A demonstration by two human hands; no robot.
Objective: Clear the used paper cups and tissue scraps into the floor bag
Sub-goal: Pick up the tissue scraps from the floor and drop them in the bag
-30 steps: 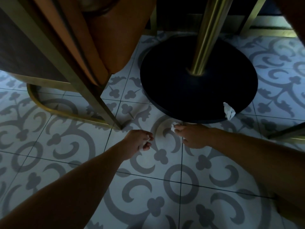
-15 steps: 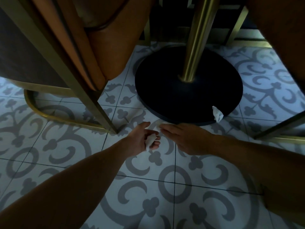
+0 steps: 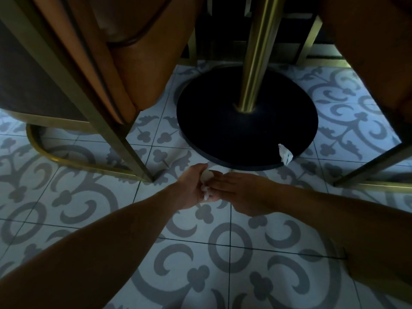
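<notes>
- Here we work low, under the table, with both hands meeting just near of the round black table base (image 3: pixel 223 121).
- The left hand (image 3: pixel 191 188) is cupped and closed loosely around a wad of white tissue scraps (image 3: pixel 206 176); some of the wad shows between the fingers at its lower edge.
- The right hand (image 3: pixel 240 194) lies flat with fingers extended, fingertips touching the wad in the left palm; we judge it is pressing a scrap in, and it grips nothing of its own.
- We close the left fingers fully over the wad before drawing the right hand away, so that no loose piece drops onto the patterned floor tiles (image 3: pixel 200 253).
- A second tissue scrap (image 3: pixel 285 153) rests on the right near edge of the table base, well apart from both hands; we take it next with the free right hand.
- We pinch that scrap from above, since it overhangs the rim and a sideways sweep could push it off.
- The floor bag and the paper cups are not in view.
</notes>
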